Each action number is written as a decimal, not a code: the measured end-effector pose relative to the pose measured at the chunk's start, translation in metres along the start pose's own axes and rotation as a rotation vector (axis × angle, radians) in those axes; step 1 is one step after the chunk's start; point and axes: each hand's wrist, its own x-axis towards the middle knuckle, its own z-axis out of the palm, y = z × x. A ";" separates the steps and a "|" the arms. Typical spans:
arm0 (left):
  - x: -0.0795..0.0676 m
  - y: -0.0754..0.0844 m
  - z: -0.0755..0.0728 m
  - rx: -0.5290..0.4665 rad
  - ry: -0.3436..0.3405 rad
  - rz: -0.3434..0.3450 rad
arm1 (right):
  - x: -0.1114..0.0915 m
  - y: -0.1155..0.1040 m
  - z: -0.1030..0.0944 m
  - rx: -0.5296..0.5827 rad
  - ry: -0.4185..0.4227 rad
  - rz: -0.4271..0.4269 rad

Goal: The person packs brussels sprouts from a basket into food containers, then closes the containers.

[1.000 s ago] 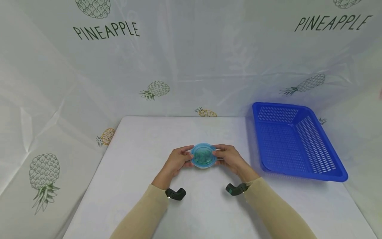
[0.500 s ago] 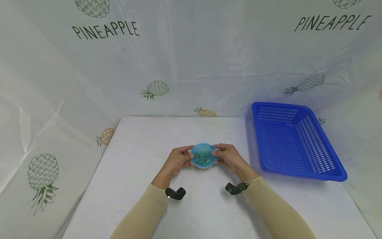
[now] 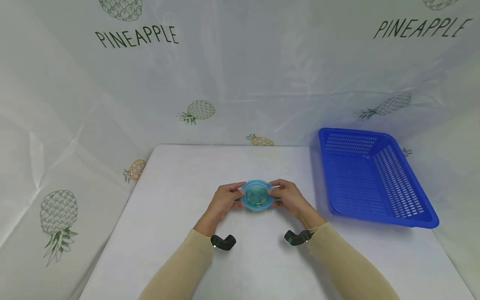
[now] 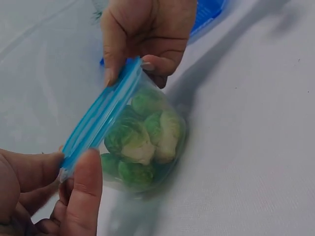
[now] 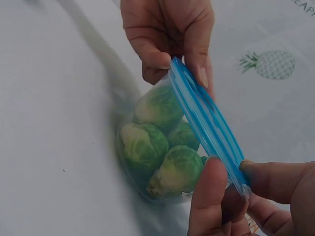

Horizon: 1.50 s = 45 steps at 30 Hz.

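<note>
A small clear round container [image 4: 181, 129] has a light blue lid [image 3: 257, 196] over its mouth. Several green Brussels sprouts [image 5: 145, 147] show through its wall. My left hand [image 3: 226, 198] pinches the left side of the rim, thumb on the lid and fingers curled beneath the edge. On the opposite side my right hand [image 3: 288, 197] grips the rim the same way. Both wrist views show the lid lying along the rim. Whether the lid is fully pressed down, and whether the container's base touches the table, I cannot tell.
A blue plastic basket [image 3: 375, 217] with slotted walls stands on the right of the white table [image 3: 180, 175]. A pale sheet [image 3: 262, 83] printed with pineapples hangs behind and along the sides. A black band [image 3: 223, 242] sits on each wrist.
The head view has shifted very slightly. Both hands keep their hold on the container at the same spot on the table.
</note>
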 end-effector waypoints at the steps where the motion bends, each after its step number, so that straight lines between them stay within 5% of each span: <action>1: 0.000 0.000 0.000 -0.003 0.002 -0.004 | 0.000 0.000 0.000 0.001 0.004 0.007; 8: 0.003 0.000 0.003 0.014 0.038 -0.057 | 0.000 -0.002 0.006 0.000 0.052 0.039; 45: 0.018 -0.004 0.008 0.033 0.110 0.010 | 0.008 0.002 0.013 -0.041 0.141 -0.027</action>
